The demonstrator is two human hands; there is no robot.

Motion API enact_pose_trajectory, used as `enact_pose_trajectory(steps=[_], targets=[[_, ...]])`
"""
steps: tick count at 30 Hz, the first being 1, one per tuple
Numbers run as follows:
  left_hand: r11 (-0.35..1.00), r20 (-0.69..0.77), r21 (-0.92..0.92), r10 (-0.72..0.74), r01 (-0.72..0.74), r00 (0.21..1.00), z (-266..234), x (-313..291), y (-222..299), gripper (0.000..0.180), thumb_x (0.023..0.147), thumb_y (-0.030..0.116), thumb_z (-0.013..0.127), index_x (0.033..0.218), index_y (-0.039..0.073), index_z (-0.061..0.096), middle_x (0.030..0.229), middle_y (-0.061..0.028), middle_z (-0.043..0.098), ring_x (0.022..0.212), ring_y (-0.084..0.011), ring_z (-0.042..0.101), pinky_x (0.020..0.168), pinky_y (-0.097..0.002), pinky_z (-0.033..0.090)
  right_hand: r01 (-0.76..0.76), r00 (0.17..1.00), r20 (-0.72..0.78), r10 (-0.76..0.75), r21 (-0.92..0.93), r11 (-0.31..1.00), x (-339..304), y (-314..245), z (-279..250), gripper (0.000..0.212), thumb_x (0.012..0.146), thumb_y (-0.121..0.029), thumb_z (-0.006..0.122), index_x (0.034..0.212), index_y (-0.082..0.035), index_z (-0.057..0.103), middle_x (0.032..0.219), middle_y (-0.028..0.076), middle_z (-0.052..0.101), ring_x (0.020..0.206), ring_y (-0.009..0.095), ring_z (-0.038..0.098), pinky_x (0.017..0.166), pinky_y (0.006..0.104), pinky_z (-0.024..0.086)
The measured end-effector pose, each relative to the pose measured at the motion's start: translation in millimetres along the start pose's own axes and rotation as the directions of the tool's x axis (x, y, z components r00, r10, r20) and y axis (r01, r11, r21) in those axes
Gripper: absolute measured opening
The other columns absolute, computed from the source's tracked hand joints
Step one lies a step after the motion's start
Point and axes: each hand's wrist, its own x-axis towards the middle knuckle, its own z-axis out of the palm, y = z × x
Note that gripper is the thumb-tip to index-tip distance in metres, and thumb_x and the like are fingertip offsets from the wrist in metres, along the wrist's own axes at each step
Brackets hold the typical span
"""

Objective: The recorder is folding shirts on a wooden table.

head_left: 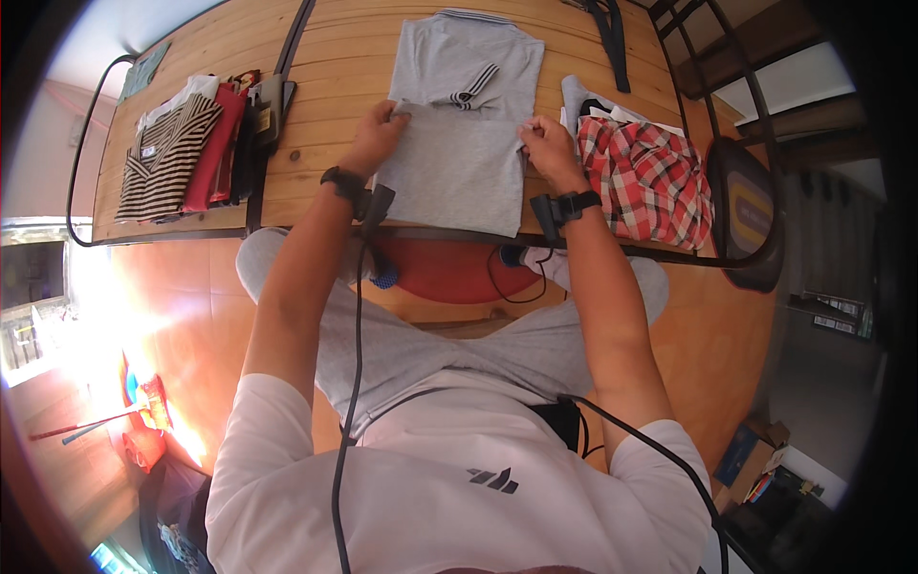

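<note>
A light grey polo shirt (pixel 459 163) lies lengthwise on the wooden table, its dark-striped collar at the far end. One sleeve with a striped cuff (pixel 473 86) is turned in across the body of the shirt. Just nearer than that cuff, a fold line crosses the cloth. At the left end of this line my left hand (pixel 379 137) pinches the shirt's edge between thumb and fingers. Opposite it, my right hand (pixel 552 151) has its fingers closed on the right edge. The shirt's near end reaches the table's front edge.
A stack of folded clothes with a striped top (pixel 167 158) lies at the left. To the right is a pile topped by a red plaid shirt (pixel 645 177). A dark strap (pixel 610 43) lies at the far right. Cables (pixel 359 354) run from both wrist devices.
</note>
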Motion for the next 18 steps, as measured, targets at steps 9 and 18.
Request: enact_pose_trajectory(steps=[9, 18], targets=[[0.996, -0.096, 0.078, -0.044, 0.052, 0.994, 2.6, 20.0, -11.7, 0.02, 0.092, 0.018, 0.068, 0.1, -0.001, 0.07, 0.084, -0.0041, 0.068, 0.077, -0.0121, 0.061, 0.07, -0.0296, 0.049, 0.032, 0.989, -0.14, -0.051, -0.136, 0.99, 13.1, 21.4, 3.8, 0.025, 0.092, -0.02, 0.071, 0.107, 0.0, 0.068, 0.083, 0.002, 0.067, 0.066, 0.009, 0.063, 0.058, 0.0253, 0.051], [0.99, -0.086, 0.015, -0.139, 0.141, 0.987, -6.6, 23.5, -13.4, 0.024, 0.089, 0.022, 0.073, 0.098, 0.0, 0.069, 0.083, -0.0018, 0.066, 0.073, -0.0113, 0.057, 0.068, -0.029, 0.047, -0.097, 0.987, -0.116, 0.113, 0.135, 0.986, 8.9, 1.7, -2.1, 0.018, 0.09, -0.017, 0.07, 0.099, -0.001, 0.068, 0.082, 0.005, 0.069, 0.062, 0.01, 0.064, 0.051, 0.027, 0.052]])
